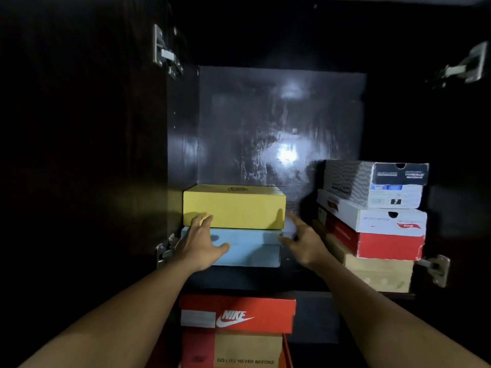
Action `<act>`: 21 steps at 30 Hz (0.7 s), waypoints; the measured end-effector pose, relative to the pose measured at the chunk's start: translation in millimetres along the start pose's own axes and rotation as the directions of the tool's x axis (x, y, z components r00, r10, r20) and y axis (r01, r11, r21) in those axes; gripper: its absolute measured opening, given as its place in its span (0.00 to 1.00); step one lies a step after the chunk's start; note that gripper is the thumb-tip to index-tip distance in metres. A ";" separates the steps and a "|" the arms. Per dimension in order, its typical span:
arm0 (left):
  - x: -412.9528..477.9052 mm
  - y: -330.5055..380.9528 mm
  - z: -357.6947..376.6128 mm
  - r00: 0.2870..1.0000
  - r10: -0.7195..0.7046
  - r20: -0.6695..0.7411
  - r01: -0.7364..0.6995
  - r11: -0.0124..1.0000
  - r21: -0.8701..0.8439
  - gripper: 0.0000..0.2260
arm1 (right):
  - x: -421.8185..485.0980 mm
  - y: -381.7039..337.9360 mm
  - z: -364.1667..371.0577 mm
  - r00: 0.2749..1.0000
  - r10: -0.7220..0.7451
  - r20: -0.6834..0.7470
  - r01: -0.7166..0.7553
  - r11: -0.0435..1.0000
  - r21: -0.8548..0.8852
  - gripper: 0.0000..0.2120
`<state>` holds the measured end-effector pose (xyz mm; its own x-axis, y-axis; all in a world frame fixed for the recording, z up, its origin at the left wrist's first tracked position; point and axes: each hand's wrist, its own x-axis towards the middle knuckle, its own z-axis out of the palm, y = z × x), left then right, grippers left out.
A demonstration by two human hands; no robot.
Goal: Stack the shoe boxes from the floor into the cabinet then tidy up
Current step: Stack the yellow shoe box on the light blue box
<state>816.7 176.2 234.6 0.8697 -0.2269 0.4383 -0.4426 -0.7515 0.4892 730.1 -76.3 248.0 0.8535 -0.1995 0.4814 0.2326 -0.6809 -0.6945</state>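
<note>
The yellow shoe box sits on the light blue shoe box at the left inside the cabinet. Your left grip rests released against their fronts; your right grip, also released, hovers beside the corner, probably to align them.

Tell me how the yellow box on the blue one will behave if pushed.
The yellow box probably slides rather than tips: it is low and wide and lies flat on the blue box. Its crisp edges suggest stiff cardboard. Pushed only by the left hand, near one corner, it may twist. Weight cannot be told.
</note>
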 end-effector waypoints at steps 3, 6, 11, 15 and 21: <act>-31.2 23.0 -12.5 0.999 0.015 0.039 -0.014 1.000 -0.018 0.41 | -34.7 -21.6 -25.1 0.998 0.069 -0.007 -0.069 0.997 -0.025 0.31; -66.8 52.3 -24.2 0.996 0.053 0.071 -0.053 0.999 -0.002 0.41 | -76.8 -42.9 -59.0 0.993 0.114 -0.030 -0.117 0.989 -0.095 0.34; -148.3 123.5 -43.4 0.979 0.139 0.150 -0.139 0.990 -0.011 0.38 | -175.2 -70.8 -118.8 0.976 0.202 -0.085 -0.211 0.972 -0.102 0.32; -226.0 184.2 -43.3 0.951 0.200 0.235 -0.173 0.976 -0.130 0.37 | -269.8 -78.6 -171.3 0.953 0.265 -0.145 -0.288 0.943 -0.169 0.30; -314.6 274.2 -20.5 0.873 0.386 0.300 -0.321 0.915 -0.244 0.36 | -410.0 -87.0 -256.9 0.856 0.410 -0.314 -0.492 0.833 -0.253 0.33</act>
<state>417.2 54.2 246.3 0.6536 -0.6736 0.3450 -0.7372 -0.4637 0.4914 240.2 -116.3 248.4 0.6794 -0.6717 0.2953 -0.3441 -0.6471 -0.6803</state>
